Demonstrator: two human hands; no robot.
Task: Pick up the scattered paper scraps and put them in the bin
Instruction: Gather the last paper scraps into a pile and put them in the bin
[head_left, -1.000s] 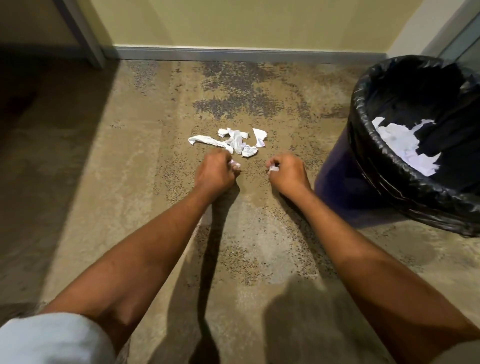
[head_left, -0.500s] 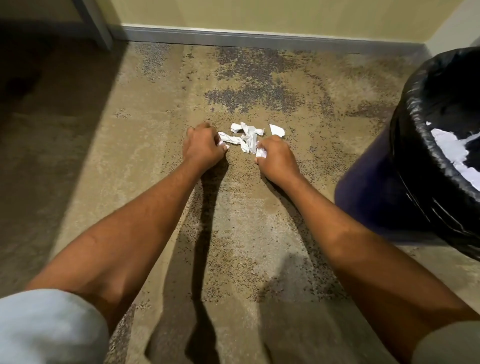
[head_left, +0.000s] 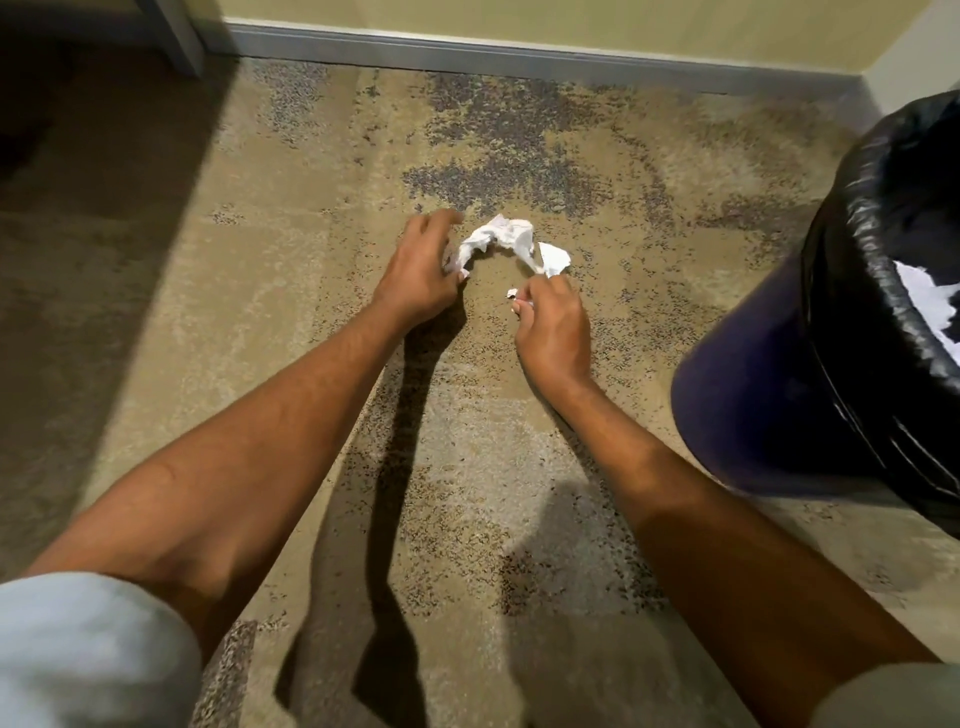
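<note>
White paper scraps lie bunched in a small heap on the carpet in the middle of the view. My left hand curls round the heap's left end and grips scraps there. My right hand pinches scraps at the heap's right end, with one small scrap showing by its thumb. The bin, dark with a black liner, stands at the right edge; torn white paper lies inside it.
A grey skirting board and a yellow wall run along the far side. A grey post stands at the far left, with dark shadow over the left carpet. Bare carpet lies between my arms.
The spread scraps have been drawn together into one bunched heap between my hands. My left hand's fingers have reached round the heap's far left. The view has shifted so the bin sits further right.
</note>
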